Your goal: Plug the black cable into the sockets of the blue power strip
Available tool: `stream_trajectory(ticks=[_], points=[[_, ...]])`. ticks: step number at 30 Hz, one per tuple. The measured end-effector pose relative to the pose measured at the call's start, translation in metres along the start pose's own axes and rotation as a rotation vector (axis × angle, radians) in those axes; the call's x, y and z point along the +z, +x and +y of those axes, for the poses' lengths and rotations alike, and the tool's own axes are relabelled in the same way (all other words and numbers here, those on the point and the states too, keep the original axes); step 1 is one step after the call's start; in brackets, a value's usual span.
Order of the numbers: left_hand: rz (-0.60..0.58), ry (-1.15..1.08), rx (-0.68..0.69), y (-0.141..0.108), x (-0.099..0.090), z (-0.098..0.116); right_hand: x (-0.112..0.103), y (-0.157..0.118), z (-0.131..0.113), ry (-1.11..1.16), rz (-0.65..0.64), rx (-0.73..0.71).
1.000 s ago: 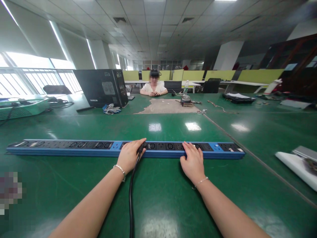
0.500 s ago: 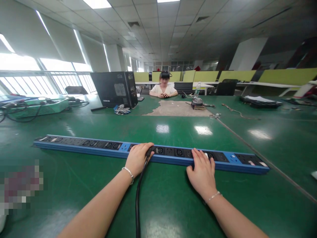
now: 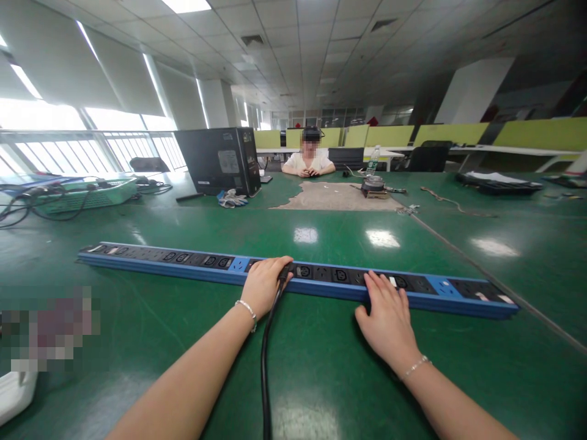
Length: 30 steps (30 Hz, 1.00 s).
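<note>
A long blue power strip (image 3: 340, 275) with black socket faces lies across the green table in front of me. My left hand (image 3: 263, 286) is closed at its middle, thumb and fingers round a black plug (image 3: 283, 274) at the sockets. From that plug a black cable (image 3: 266, 348) runs down towards me and out of view. How deep the plug sits is hidden by my fingers. My right hand (image 3: 387, 318) lies open on the strip's near edge, right of centre, with its fingertips on the sockets and nothing held.
At the back left stand a black computer case (image 3: 220, 160), gloves (image 3: 232, 198) and a green basket (image 3: 98, 194) of cables. Across the table sits a person (image 3: 309, 162) with hands together. A bottle (image 3: 373, 160) and a round device (image 3: 373, 185) are near them. A blurred patch (image 3: 59, 330) covers something at left.
The whole view has shifted slightly, so the strip and both hands appear farther right. My right hand has drawn back a little towards me, uncovering more of a white label on the strip.
</note>
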<state>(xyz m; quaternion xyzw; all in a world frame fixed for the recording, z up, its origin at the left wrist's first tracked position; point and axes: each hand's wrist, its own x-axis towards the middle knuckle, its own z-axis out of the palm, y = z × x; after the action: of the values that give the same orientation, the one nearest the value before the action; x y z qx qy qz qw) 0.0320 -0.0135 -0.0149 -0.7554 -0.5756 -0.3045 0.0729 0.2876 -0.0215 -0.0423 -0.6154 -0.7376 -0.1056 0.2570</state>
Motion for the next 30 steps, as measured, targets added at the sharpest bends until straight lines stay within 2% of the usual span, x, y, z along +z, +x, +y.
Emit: stream_trajectory(ticks=[18, 30], points=[[0.004, -0.019, -0.03, -0.0016, 0.0006, 0.0034, 0.002, -0.0018, 0.0087, -0.099, -0.007, -0.079], [0.016, 0.001, -0.02, -0.0021, 0.0018, 0.0019, -0.0038, -0.0029, 0.0049, -0.128, 0.031, -0.129]])
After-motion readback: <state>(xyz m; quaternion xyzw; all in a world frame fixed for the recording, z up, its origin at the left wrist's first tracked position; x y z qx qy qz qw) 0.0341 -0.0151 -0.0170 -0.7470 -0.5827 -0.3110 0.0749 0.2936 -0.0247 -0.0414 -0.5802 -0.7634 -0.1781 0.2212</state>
